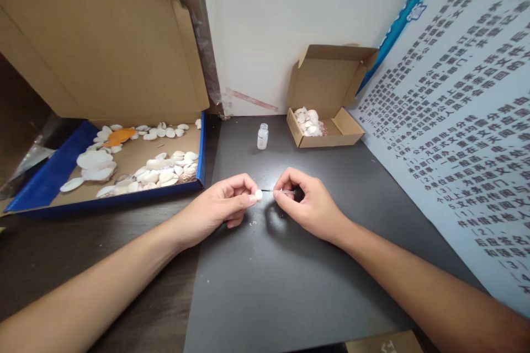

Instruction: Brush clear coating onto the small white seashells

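Left hand [223, 204] pinches a small white shell [259, 194] at its fingertips; right hand [304, 204] grips a thin brush [281, 191], its tip touching the shell, above the dark bench [290, 287]. A small bottle [262, 136] stands behind, beside a small cardboard box [327, 99] of shells.

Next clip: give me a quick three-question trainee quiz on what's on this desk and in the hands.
1. True or false: the small bottle stands upright on the dark mat.
2. Which hand pinches the small white shell? A) left hand B) right hand
3. What fills the small cardboard box by the wall, as it does the large blue-edged box?

Key:
1. True.
2. A; the right hand holds a thin tool with its tip at the shell.
3. Shells.
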Motion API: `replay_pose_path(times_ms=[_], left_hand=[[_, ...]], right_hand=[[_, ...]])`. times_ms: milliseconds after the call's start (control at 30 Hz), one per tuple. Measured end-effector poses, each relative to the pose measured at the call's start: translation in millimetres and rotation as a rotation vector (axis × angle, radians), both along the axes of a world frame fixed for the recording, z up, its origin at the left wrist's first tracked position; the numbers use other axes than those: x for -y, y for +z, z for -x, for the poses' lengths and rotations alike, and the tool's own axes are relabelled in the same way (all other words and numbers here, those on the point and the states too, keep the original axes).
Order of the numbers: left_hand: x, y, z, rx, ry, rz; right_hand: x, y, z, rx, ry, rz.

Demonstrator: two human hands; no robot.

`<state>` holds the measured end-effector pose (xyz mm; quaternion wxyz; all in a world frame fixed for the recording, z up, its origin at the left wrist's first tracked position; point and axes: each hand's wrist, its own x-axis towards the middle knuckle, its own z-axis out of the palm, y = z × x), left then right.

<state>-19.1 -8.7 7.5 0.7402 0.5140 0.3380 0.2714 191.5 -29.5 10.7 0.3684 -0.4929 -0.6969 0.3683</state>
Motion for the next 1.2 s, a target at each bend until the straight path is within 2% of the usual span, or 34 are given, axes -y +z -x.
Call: replay_pose_path(times_ms=[333,500,733,967,1200], left_hand=[[-0.4,-1.0,1.3,-0.004,-0.018,-0.004],[0.3,-0.1,-0.4,0.002,-0.001,0.015],[2.4,1.6,-2.4,0.028,0.042,-0.006],[2.2,-1.0,0.7,-0.02,0.0,-0.151],[7.0,3.9,0.6,-0.067,-0.152,-0.289]], right_hand=[[4.5,3.2,-0.8,-0.142,0.144,-0.011],[0.0,-2.1,0.1,-0.065,0.049,0.0],[0.2,1.0,0.1,-0.074,0.015,-0.061],[-2.2,1.2,-0.4,-0.059,-0.072,-0.233],[-0.8,6.0,2.8,-0.225,-0.048,-0.081]])
